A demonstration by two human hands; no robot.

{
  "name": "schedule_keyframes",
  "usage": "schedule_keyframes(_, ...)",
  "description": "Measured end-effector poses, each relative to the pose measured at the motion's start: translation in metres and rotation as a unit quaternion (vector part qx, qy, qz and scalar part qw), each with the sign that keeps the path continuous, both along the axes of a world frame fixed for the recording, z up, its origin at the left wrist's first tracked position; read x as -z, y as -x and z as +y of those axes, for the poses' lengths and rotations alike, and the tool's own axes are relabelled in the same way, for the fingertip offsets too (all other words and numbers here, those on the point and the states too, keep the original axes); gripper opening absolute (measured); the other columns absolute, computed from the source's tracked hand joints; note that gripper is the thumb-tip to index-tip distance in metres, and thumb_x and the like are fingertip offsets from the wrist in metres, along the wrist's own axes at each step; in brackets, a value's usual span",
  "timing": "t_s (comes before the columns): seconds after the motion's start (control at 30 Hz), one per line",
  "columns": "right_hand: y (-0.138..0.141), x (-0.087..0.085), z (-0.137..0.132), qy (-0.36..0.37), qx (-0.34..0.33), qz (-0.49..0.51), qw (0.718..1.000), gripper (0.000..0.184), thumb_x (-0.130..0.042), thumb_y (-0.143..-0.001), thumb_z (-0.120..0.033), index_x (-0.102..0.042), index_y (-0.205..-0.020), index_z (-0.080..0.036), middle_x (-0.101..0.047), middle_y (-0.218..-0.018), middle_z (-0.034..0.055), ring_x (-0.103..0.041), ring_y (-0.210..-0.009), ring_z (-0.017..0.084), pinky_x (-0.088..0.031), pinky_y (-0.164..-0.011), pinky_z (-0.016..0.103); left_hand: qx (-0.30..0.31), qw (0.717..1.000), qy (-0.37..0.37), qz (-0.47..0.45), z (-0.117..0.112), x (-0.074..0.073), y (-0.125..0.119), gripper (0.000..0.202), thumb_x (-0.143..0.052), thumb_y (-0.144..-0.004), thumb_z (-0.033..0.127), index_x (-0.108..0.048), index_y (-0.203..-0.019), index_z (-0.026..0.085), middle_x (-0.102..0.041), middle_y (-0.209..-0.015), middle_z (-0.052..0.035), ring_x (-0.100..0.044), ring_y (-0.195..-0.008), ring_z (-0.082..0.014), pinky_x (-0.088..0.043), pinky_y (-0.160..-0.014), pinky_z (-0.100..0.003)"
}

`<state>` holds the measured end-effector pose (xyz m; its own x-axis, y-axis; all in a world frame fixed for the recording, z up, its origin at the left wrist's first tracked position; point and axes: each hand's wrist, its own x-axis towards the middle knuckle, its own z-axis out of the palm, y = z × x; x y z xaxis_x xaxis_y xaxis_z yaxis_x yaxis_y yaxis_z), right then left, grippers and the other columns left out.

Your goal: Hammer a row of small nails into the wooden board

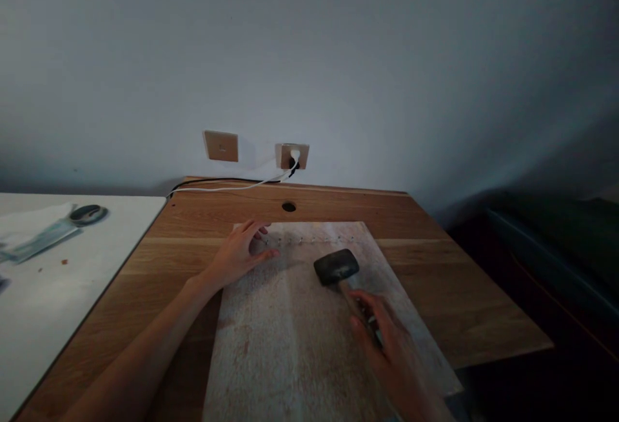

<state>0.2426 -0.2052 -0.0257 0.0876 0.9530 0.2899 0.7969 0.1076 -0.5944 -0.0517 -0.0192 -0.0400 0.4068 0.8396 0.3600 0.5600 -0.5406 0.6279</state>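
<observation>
My right hand (380,331) is wrapped round the wooden handle of a black-headed mallet (337,267), its head over the middle right of a worn, whitish wooden board (290,331). Along the board's far edge runs a row of several small nails (313,240), standing up from the surface. At the left end of this row, my left hand (246,248) rests at the board's far left corner, fingers curved and thumb spread apart from them. The leftmost nail stands close to the gap between thumb and fingers; whether they touch it is too small to tell.
The board lies on a brown wooden table (169,267) with a round cable hole (289,206). A white table (58,299) adjoins at left, bearing a roll of tape (88,214) and a pale blue packet (46,241). Cables (227,184) run to a wall socket (292,156).
</observation>
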Motion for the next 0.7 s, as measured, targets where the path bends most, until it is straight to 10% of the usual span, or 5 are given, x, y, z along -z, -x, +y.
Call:
schedule_keyframes(0.37, 0.020, 0.019, -0.024, -0.086, -0.014, -0.092, 0.992, 0.029, -0.053, -0.098, -0.030, -0.066, -0.125, -0.029, -0.057, -0.123, 0.0111, -0.070, -0.099, 0.021, -0.064, -0.079, 0.033, 0.004, 1.000, -0.017, 0.005, 0.000, -0.002, -0.001, 0.044, -0.061, -0.093, 0.053, -0.061, -0.125, 0.022, -0.067, -0.108, -0.0069, -0.065, -0.098, -0.0252, -0.053, -0.092, -0.045)
schedule_keyframes(0.7, 0.026, -0.012, -0.003, 0.128, -0.054, -0.075, 0.987, 0.028, -0.052, -0.100, -0.037, -0.071, -0.119, -0.027, -0.079, -0.087, 0.0040, -0.077, -0.078, 0.025, -0.058, -0.068, 0.033, 0.006, 1.000, -0.014, 0.005, 0.000, -0.006, -0.001, 0.039, -0.057, -0.095, 0.051, -0.062, -0.121, 0.023, -0.067, -0.105, -0.0068, -0.066, -0.096, -0.0248, -0.054, -0.090, -0.044)
